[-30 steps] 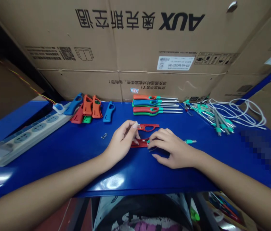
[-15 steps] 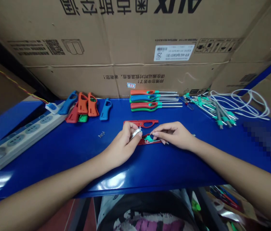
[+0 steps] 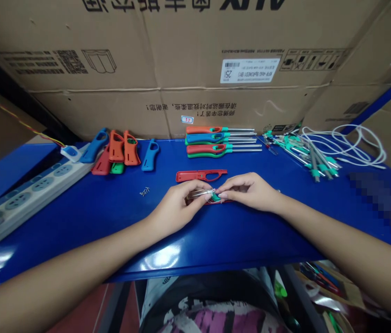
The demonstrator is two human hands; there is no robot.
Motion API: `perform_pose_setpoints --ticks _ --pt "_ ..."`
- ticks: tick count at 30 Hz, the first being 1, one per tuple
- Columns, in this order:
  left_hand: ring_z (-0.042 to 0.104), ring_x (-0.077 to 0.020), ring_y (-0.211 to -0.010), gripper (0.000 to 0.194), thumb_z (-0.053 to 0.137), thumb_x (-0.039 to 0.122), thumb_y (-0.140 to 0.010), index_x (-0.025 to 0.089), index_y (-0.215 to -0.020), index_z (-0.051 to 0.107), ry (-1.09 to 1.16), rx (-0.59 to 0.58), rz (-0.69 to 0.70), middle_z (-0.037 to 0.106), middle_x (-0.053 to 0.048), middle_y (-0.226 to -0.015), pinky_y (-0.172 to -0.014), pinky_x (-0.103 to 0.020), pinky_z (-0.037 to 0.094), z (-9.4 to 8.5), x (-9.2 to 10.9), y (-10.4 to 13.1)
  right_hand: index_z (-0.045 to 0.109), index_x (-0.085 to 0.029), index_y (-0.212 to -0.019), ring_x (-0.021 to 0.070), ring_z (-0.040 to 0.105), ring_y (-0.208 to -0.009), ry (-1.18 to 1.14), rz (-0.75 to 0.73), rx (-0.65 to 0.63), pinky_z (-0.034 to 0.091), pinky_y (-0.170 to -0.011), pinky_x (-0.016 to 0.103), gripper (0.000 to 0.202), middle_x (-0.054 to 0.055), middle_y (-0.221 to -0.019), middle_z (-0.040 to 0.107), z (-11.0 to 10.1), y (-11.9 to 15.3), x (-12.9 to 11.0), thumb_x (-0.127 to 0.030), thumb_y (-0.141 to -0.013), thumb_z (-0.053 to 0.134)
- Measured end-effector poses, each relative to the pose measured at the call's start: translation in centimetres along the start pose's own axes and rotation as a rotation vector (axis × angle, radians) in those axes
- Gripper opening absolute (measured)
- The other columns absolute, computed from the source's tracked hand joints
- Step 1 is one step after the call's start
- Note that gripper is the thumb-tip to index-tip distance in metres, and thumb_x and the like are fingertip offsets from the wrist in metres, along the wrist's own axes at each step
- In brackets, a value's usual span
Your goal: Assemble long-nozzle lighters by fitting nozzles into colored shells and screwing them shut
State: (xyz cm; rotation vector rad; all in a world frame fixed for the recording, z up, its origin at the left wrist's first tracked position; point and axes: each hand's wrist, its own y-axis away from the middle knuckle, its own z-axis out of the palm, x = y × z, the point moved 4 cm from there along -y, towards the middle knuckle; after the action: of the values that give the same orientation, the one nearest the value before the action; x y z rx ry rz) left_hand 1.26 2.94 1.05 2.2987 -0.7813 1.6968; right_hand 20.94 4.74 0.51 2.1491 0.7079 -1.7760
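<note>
My left hand [image 3: 177,203] pinches a small clear-and-silver tube [image 3: 200,194], a lighter's gas tank by its look, held roughly level. Close against the tube's end, the fingertips of my right hand [image 3: 251,193] are pressed together near the green trigger piece [image 3: 215,198]; what they grip is too small to make out. Below both hands lies a red lighter handle half [image 3: 228,201], mostly covered by fingers, with a thin white wire at its left. Just beyond sits the other red handle half [image 3: 190,175], with its trigger opening to the right.
Assembled lighters [image 3: 204,149] are stacked at the back. Several coloured handle shells [image 3: 116,147] lie left of them, near a power strip [image 3: 42,185]. Small screws [image 3: 144,191] rest left of my hand. Metal-tube parts [image 3: 315,159] and a white cable [image 3: 365,159] occupy the back right.
The tube in my left hand has turned from slanting to nearly level and moved right. My right fingertips now meet its end, above the lower handle half.
</note>
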Motion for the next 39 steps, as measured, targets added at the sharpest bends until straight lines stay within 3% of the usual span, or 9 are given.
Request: perform_pose_setpoints --ticks 6,12,17,26,39 --pt "0.073 -0.0192 -0.096 0.022 0.063 0.031 -0.095 0.017 -0.111 0.069 -0.020 0.028 0.037 0.076 -0.006 -0.108 -0.086 -0.030 0.058 -0.1 0.3 0.0 0.078 -0.015 -0.099 0.0132 0.072 -0.071 0.126 -0.103 -0.044 0.059 -0.068 0.025 0.020 0.007 -0.086 0.078 0.2 0.1 -0.8 -0.030 -0.089 0.070" --pt "0.073 -0.0189 -0.095 0.023 0.066 0.030 -0.093 0.017 -0.111 0.070 0.047 0.023 0.002 0.077 -0.006 -0.105 -0.087 -0.031 0.059 0.1 0.1 -0.1 0.078 -0.015 -0.095 0.0127 0.070 -0.070 0.135 -0.118 -0.039 0.057 -0.065 0.024 0.019 0.006 -0.086 0.077 0.3 0.1 -0.9 -0.030 -0.085 0.074" --pt "0.073 -0.0169 -0.094 0.021 0.069 0.028 -0.090 0.017 -0.109 0.072 0.036 0.038 0.014 0.077 -0.004 -0.104 -0.086 -0.027 0.059 0.1 0.4 -0.1 0.077 -0.014 -0.091 0.0112 0.066 -0.066 0.167 -0.134 -0.044 0.054 -0.062 0.023 0.019 0.006 -0.082 0.076 0.4 0.2 -1.3 -0.030 -0.089 0.069" --pt "0.073 -0.0151 -0.090 0.019 0.071 0.025 -0.089 0.018 -0.107 0.073 -0.005 0.054 0.026 0.078 -0.003 -0.100 -0.082 -0.024 0.058 0.2 0.7 0.0 0.079 -0.015 -0.091 0.0130 0.068 -0.068 0.247 -0.250 -0.074 0.053 -0.062 0.024 0.016 0.005 -0.077 0.076 0.4 0.2 -1.4 -0.028 -0.088 0.071" --pt "0.074 -0.0180 -0.091 0.022 0.071 0.028 -0.089 0.016 -0.107 0.072 0.062 0.069 -0.002 0.078 -0.006 -0.101 -0.085 -0.029 0.060 0.0 0.6 0.1 0.074 -0.014 -0.086 0.0122 0.063 -0.063 0.159 -0.088 -0.026 0.051 -0.058 0.023 0.027 0.005 -0.074 0.072 0.0 0.2 -1.1 -0.041 -0.088 0.069"
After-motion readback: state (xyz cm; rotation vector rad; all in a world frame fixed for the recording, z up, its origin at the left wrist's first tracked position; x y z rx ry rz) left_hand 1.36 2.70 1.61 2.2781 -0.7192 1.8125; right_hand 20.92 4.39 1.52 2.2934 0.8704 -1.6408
